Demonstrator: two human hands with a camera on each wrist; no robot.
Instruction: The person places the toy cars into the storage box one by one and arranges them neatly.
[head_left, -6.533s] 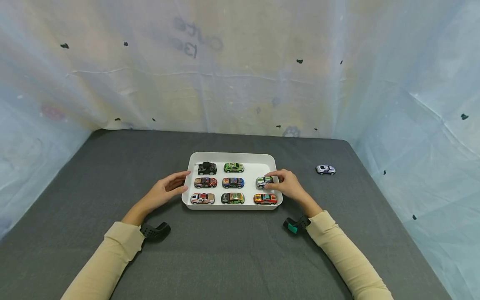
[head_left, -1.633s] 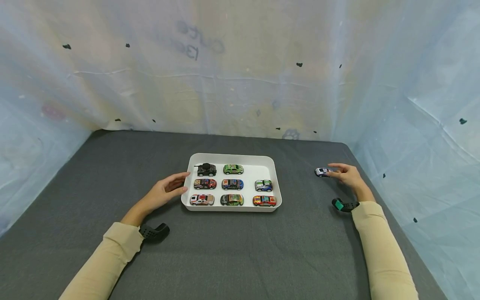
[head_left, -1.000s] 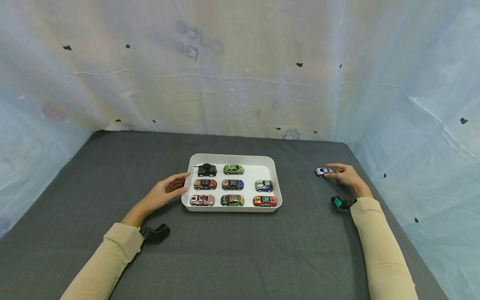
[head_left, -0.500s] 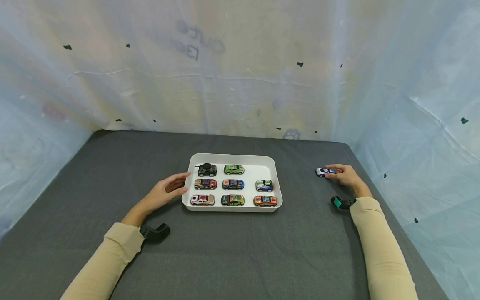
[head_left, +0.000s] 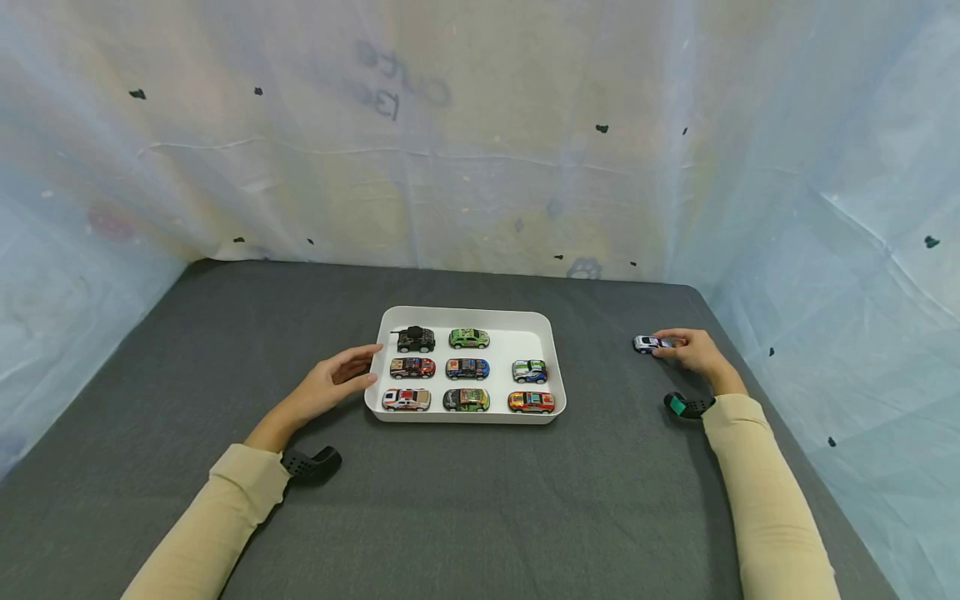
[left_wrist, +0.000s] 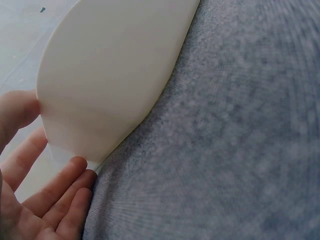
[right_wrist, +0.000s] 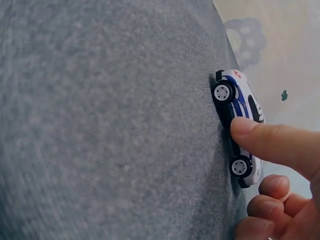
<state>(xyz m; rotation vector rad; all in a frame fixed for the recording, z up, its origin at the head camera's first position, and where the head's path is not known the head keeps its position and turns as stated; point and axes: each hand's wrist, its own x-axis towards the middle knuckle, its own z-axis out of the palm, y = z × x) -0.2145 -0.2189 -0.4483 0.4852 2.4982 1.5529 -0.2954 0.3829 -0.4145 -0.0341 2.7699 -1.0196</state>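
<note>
My right hand (head_left: 696, 350) pinches a white toy car (head_left: 649, 343) with blue and purple markings, at the far right of the table. In the right wrist view the thumb lies along the side of this car (right_wrist: 242, 102), close over the grey cloth, and the other fingers are partly hidden. My left hand (head_left: 333, 379) rests against the left end of a white tray (head_left: 517, 320), fingers spread loosely. Seen from the left wrist, fingertips touch the rim and outer wall of the tray (left_wrist: 110, 65).
Several toy vehicles stand in rows in the tray, among them a black tank-like one (head_left: 415, 339), a green car (head_left: 468, 338), a white, green and blue car (head_left: 529, 372) and a red-yellow car (head_left: 532, 402). Pale plastic sheeting (head_left: 480, 167) hangs behind the dark cloth-covered table (head_left: 480, 500).
My right hand has let go of the white, green and blue car in the tray and moved right to the white car. Since then it has hardly moved. The left hand stays put.
</note>
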